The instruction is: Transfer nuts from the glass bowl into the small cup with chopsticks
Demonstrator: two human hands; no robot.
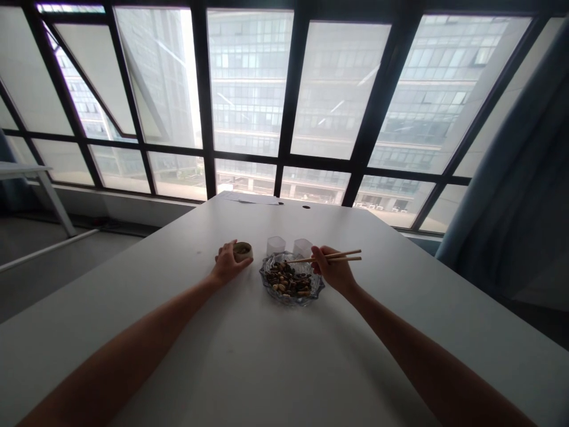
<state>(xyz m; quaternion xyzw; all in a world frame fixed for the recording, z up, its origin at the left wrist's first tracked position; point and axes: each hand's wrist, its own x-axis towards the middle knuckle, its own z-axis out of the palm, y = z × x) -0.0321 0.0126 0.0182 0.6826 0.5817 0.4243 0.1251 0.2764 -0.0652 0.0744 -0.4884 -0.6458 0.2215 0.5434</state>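
Observation:
My left hand point(227, 261) is closed around the side of a small round cup point(243, 251) that stands on the white table, left of the bowl. What lies inside the cup is too dark to make out. In my right hand point(334, 270) is a pair of wooden chopsticks point(344, 257), their tips pointing left over a glass bowl point(320, 290) with a scalloped rim. Dark seeds and paler nuts point(291, 280) fill the bowl. Whether the tips pinch a piece I cannot tell. Behind the bowl stand two translucent cups point(276, 244), the right one partly hidden by my right hand.
The white table point(275, 367) runs toward tall, dark-framed windows. Papers point(251, 197) lie at its far end near two dark round holes. A blue curtain point(507, 160) hangs on the right. Another white table point(26, 171) is at the far left.

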